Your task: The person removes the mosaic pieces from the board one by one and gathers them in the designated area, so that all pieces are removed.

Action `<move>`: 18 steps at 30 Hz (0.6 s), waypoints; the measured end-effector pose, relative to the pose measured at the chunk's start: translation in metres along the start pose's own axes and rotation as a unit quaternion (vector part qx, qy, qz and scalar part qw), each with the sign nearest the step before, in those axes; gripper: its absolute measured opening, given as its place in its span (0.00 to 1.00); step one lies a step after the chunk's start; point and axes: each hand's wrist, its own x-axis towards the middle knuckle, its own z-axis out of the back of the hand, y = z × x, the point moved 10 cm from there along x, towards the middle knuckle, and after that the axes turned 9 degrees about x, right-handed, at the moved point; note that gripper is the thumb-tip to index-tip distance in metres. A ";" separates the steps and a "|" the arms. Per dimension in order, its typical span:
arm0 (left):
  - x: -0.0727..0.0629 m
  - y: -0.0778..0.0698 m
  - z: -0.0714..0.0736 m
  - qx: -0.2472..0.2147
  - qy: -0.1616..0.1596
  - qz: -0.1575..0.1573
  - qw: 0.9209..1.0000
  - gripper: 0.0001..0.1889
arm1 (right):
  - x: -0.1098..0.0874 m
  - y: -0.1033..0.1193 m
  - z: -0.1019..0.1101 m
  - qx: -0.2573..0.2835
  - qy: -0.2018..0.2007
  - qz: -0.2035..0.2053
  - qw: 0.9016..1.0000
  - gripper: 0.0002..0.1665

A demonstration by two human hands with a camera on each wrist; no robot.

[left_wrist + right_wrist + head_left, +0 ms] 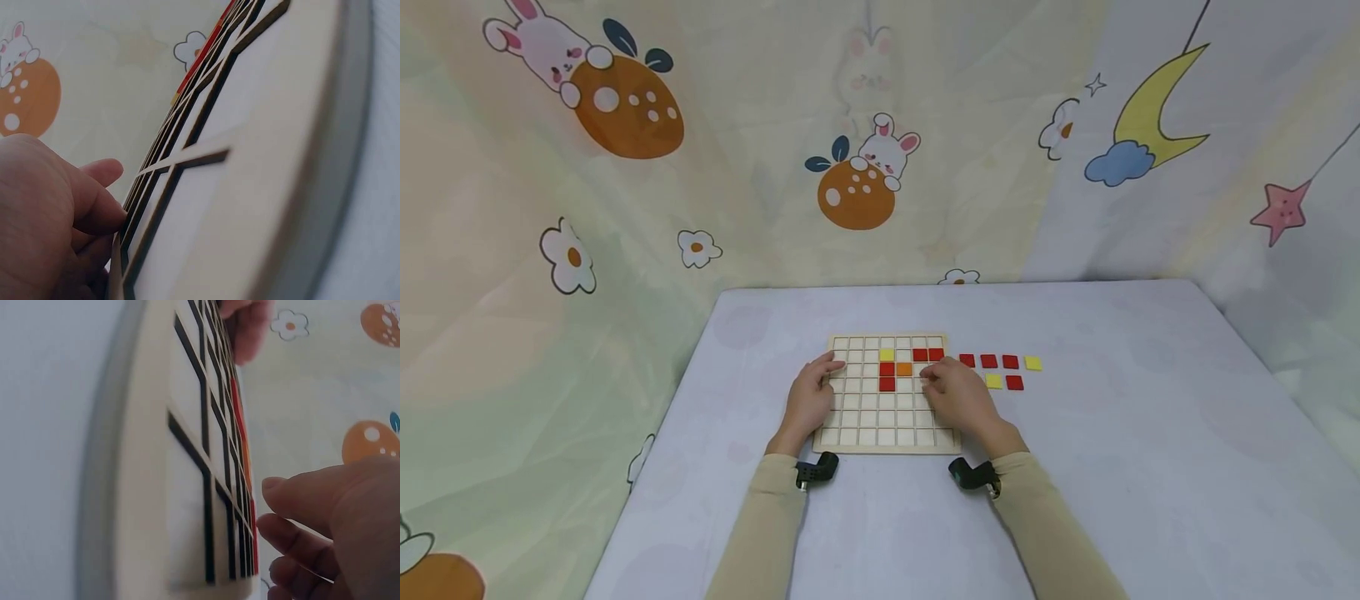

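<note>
A pale wooden grid board [887,450] with square cells lies flat on the table. On it sit a yellow tile [887,355], an orange tile [904,369] and several red tiles [887,383]. My left hand [811,393] rests at the board's left edge; in the left wrist view its fingers [103,209] touch the frame. Over the right part of the board is my right hand [958,396], fingers bent near the cells right of the orange tile. The right wrist view shows a small gap between its thumb and index fingertip, with no tile visible there.
Right of the board lie loose red tiles [988,361] and yellow tiles [1033,363] in two short rows, partly behind my right hand. The table [1150,458] carries a pale cloth. A patterned curtain [760,150] hangs behind and at the sides.
</note>
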 end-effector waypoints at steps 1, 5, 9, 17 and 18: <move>0.000 0.000 0.000 0.000 0.000 0.000 1.000 0.23 | 0.000 0.004 -0.002 0.002 0.000 0.006 1.000 0.14; 0.000 0.000 0.000 0.001 0.000 0.003 1.000 0.23 | 0.000 0.014 -0.012 0.006 0.011 0.021 1.000 0.17; 0.000 0.001 0.000 0.004 0.000 0.007 1.000 0.24 | 0.000 0.021 -0.022 0.004 0.026 0.027 0.999 0.19; -0.001 -0.001 0.000 0.002 -0.001 -0.001 1.000 0.24 | -0.003 0.025 -0.034 0.016 0.040 0.028 0.999 0.22; -0.001 -0.001 0.000 0.002 -0.002 -0.002 1.000 0.24 | -0.003 0.026 -0.035 0.018 0.041 0.029 0.999 0.22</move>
